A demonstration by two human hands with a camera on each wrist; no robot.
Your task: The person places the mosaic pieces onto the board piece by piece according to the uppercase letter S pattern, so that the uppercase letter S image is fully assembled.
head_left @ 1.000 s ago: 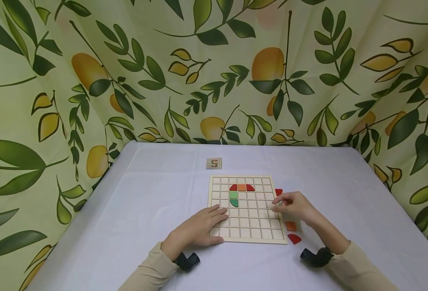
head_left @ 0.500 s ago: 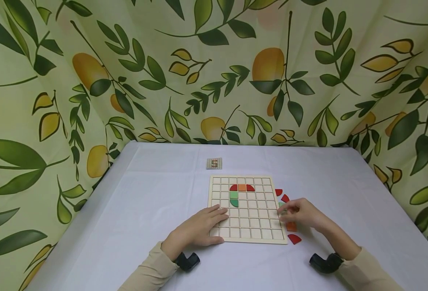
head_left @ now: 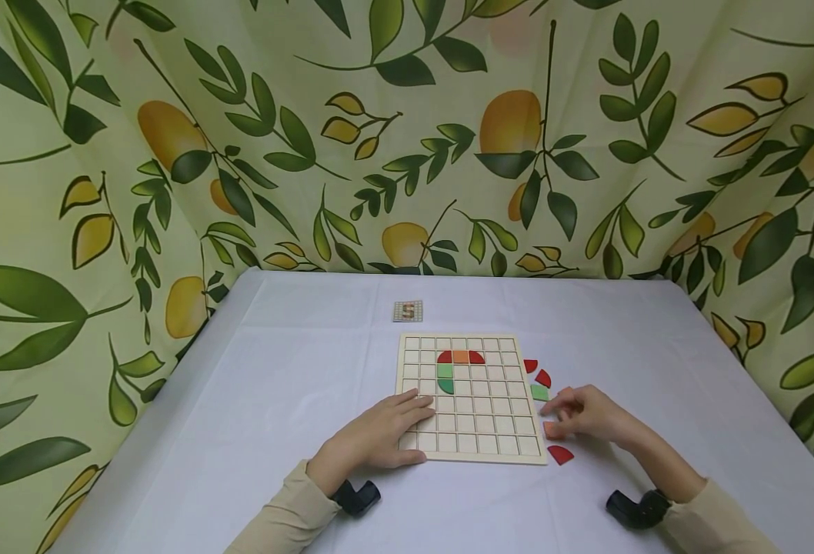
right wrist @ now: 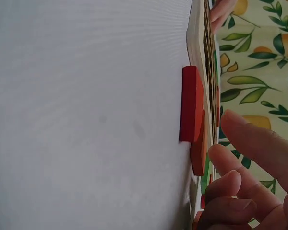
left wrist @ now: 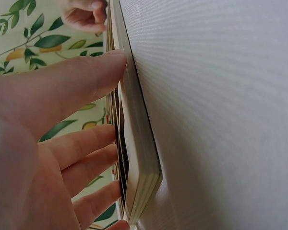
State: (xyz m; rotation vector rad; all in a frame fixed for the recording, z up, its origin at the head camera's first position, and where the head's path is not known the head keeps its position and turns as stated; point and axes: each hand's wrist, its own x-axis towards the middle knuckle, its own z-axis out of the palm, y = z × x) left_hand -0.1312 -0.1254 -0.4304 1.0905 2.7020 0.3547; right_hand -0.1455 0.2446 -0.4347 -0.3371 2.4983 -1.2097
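Note:
The wooden grid board (head_left: 486, 444) lies flat, with several colored tiles set into its upper cells, among them an orange square tile (head_left: 460, 357) and a dark green quarter-round tile (head_left: 445, 385). My left hand (head_left: 384, 431) rests on the board's lower left, fingers straight and thumb on its front edge (left wrist: 139, 120). Just right of the board, my right hand (head_left: 590, 415) hovers over loose tiles, thumb and index finger apart, the other fingers bent. Under it lies an orange square tile (head_left: 552, 431), partly hidden; a red quarter-round tile (right wrist: 191, 103) is nearer me. Nothing shows between the right fingertips.
Along the board's right side lie a light green square tile (head_left: 539, 392) and red quarter-round tiles (head_left: 543, 378). A small pattern card (head_left: 408, 311) sits behind the board on the white-covered table (head_left: 296, 331). A leaf-print curtain (head_left: 351, 154) hangs behind.
My right hand has moved right and toward me, from the board's right edge to above the loose orange tile, uncovering the light green and red tiles. The left hand has stayed put.

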